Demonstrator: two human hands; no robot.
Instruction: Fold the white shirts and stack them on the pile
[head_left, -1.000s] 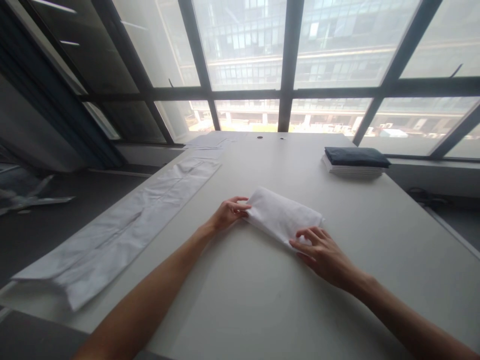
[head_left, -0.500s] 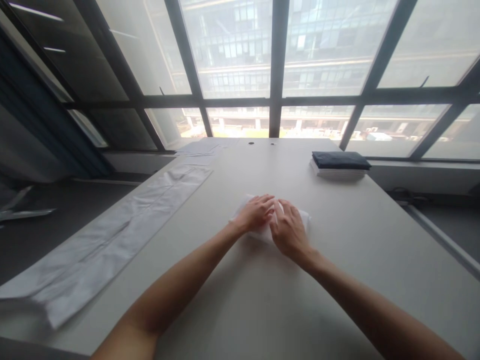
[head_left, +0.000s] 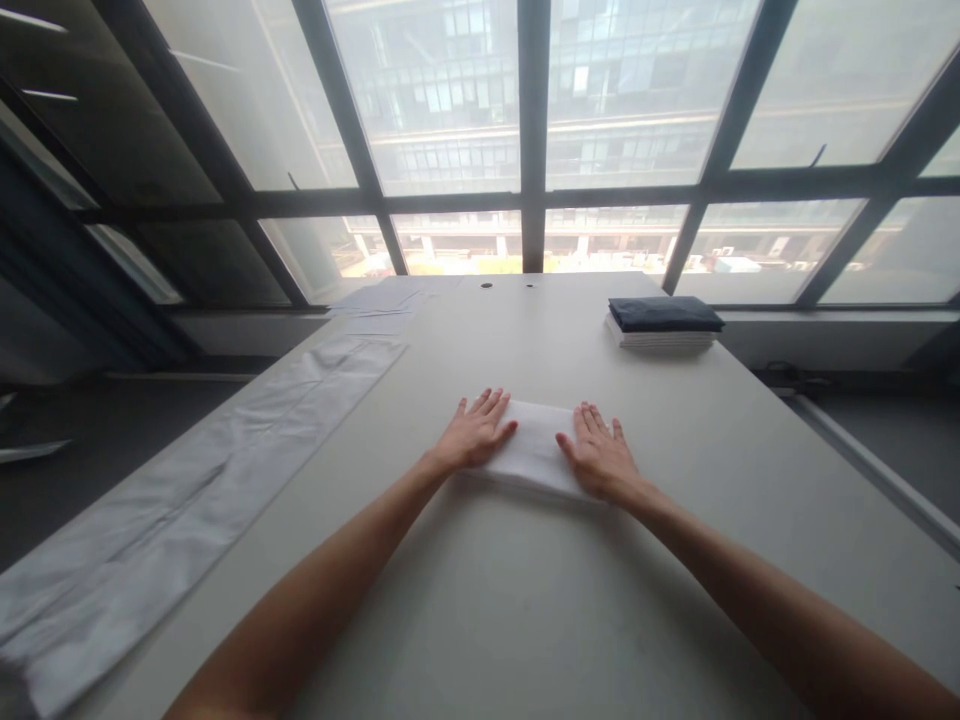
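Note:
A folded white cloth lies flat on the white table, in front of me. My left hand rests on its left end, palm down with the fingers spread. On the right end lies my right hand, likewise flat, its thumb pointing inward. Between the two hands the cloth's smooth top shows, and its layered front edge faces me. Neither hand grips anything.
To the far right stands a stack of folded white cloths with a folded dark blue cloth on top. Long white fabric stretches along the table's left side. Pale sheets lie at the far left corner, before the windows.
My hands were close together over the middle of the cloth; they have moved apart to its two ends and flattened. The view has shifted slightly to the right.

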